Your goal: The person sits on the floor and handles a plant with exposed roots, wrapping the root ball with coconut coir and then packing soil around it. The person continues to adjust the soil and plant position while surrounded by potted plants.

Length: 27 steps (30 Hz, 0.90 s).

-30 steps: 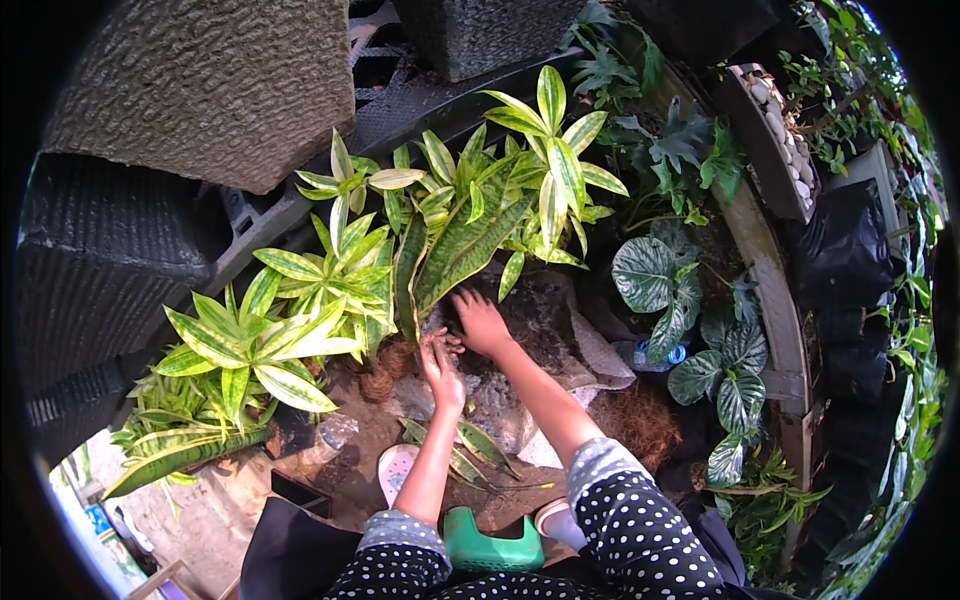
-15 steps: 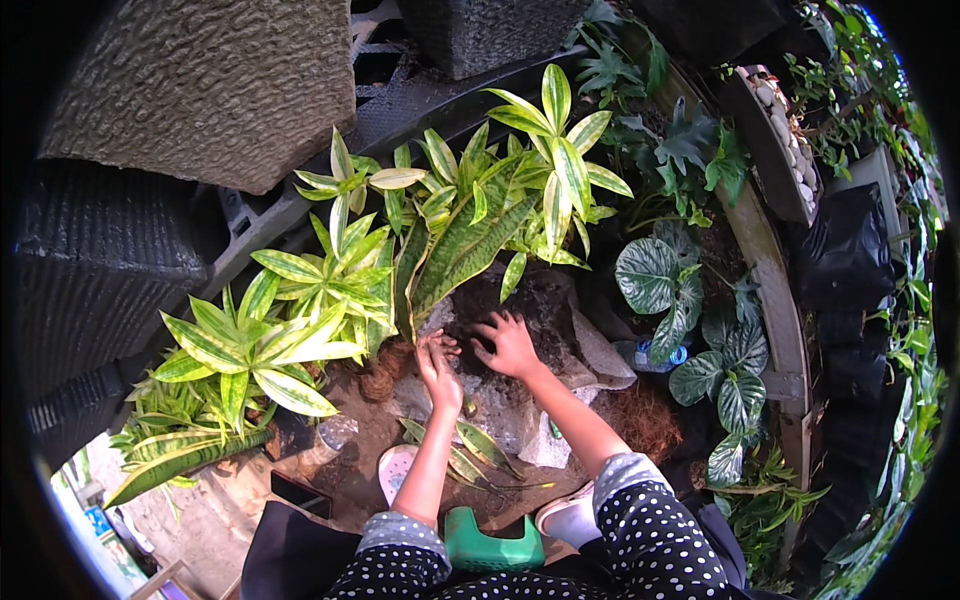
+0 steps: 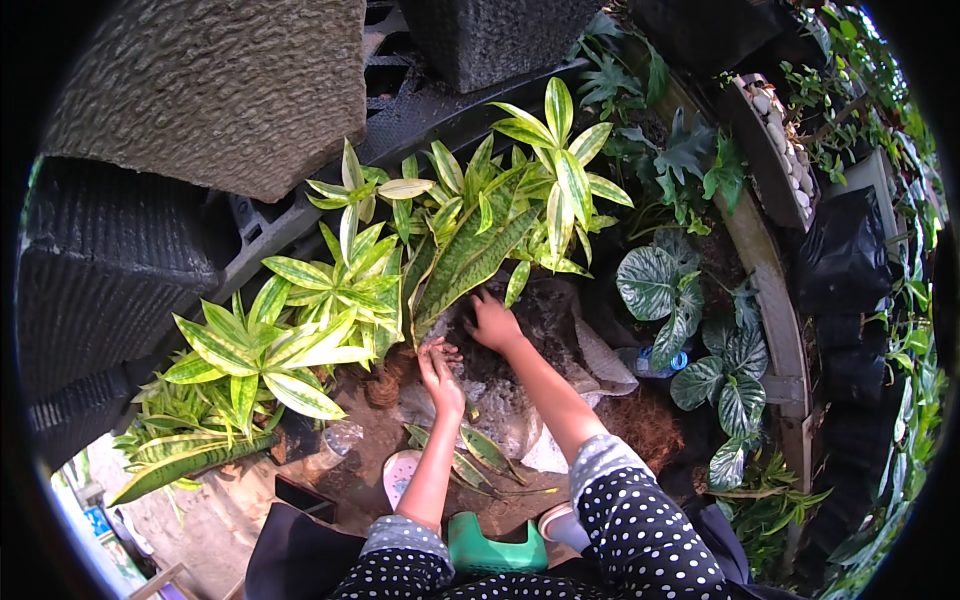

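Both hands work at the foot of a broad snake plant leaf [image 3: 475, 262], green with pale edges. My left hand [image 3: 440, 375] rests beside the leaf's base, its soil-smudged fingers stretched out and apart, palm toward the soil. My right hand [image 3: 493, 322] reaches under the leaf's right side; its fingertips are lost in shadow. Dark soil [image 3: 550, 318] lies to the right of that hand, in an opened pale sack [image 3: 600, 360]. Cut yellow-edged leaves [image 3: 487, 450] lie on the ground below my hands.
Yellow-green striped plants [image 3: 240, 355] crowd the left and far side. Large grey textured planters [image 3: 220, 90] stand at the upper left. A plastic bottle [image 3: 655, 362] lies near dark-veined leafy plants [image 3: 735, 405] on the right. A green stool [image 3: 495, 545] and brown fibre [image 3: 640, 430] are close by.
My right hand has moved up and slightly left, its fingers passing under the leaf. The left hand stays by the leaf's base. The view has shifted slightly.
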### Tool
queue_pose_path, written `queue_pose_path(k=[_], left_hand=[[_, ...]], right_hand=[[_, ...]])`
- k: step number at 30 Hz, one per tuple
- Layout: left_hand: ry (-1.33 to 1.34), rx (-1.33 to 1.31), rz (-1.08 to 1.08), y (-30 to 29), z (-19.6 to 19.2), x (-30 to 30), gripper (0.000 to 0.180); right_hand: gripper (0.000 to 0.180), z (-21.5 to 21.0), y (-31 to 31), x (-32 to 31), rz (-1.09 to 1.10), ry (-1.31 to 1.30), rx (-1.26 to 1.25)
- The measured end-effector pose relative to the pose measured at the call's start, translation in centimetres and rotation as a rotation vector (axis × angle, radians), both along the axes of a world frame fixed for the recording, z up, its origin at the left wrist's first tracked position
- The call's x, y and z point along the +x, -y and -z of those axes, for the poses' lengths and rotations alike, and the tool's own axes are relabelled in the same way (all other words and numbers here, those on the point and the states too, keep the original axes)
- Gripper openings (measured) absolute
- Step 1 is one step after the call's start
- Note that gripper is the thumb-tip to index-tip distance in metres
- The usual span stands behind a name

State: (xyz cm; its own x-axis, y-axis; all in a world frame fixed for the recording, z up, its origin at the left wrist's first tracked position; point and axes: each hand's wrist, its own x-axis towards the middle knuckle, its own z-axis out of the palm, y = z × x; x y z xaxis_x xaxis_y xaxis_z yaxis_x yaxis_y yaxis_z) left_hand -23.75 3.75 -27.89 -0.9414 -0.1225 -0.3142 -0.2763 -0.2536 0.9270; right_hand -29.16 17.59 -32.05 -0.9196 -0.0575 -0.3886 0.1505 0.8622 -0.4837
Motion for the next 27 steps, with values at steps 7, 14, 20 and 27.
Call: queue_pose_path(k=[7, 14, 20, 27], left_hand=[[-0.065, 0.001, -0.03, -0.3, 0.2, 0.0, 0.023], [-0.031, 0.0, -0.012, 0.0, 0.4, 0.1, 0.024], [-0.062, 0.0, 0.007, -0.4, -0.4, 0.0, 0.023], [-0.09, -0.032, -0.041, -0.9, -0.4, 1.2, 0.019]], right_hand=[[0.057, -1.7, -0.7, 9.1, -0.145, -0.225, 0.038], [0.059, -4.7, -1.2, 6.3, -0.048, 0.057, 0.027], [0.054, -2.5, 1.0, 5.8, -0.243, -0.233, 0.167], [0.052, -1.9, 0.3, 6.3, -0.138, -0.143, 0.132]])
